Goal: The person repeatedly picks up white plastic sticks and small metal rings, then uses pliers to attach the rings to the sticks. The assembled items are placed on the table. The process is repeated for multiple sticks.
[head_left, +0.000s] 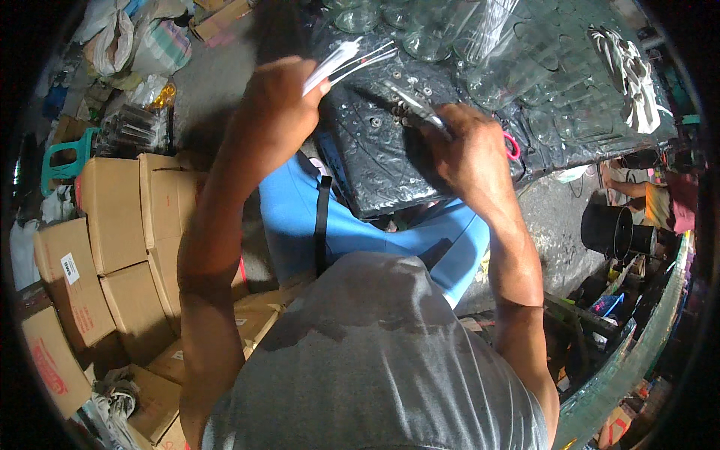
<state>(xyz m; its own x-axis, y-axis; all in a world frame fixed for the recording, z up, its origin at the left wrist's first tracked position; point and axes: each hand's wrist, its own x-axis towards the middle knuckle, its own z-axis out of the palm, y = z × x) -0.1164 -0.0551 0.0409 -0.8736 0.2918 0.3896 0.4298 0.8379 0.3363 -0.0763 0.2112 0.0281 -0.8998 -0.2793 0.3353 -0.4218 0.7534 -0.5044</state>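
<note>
My left hand (285, 101) is closed around a bundle of thin white strands (334, 64), held up over the left edge of the black-covered table (375, 176). Two or three strands fan out to the right of the bundle. Over the table, my right hand (472, 146) is closed on what look like scissors; their shiny metal blades (416, 106) point up and left, and a pink loop (512, 146) shows past the hand's right side. Small round metal pieces (401, 112) lie in a loose pile under the blades, partly hidden by them.
Many clear glass jars (510, 79) crowd the table's far and right side, one with more white strands (491, 26) standing in it. A white cloth-like bundle (634, 82) lies at the right. Cardboard boxes (112, 214) are stacked to my left; black buckets (606, 229) and another person (667, 202) are at the right.
</note>
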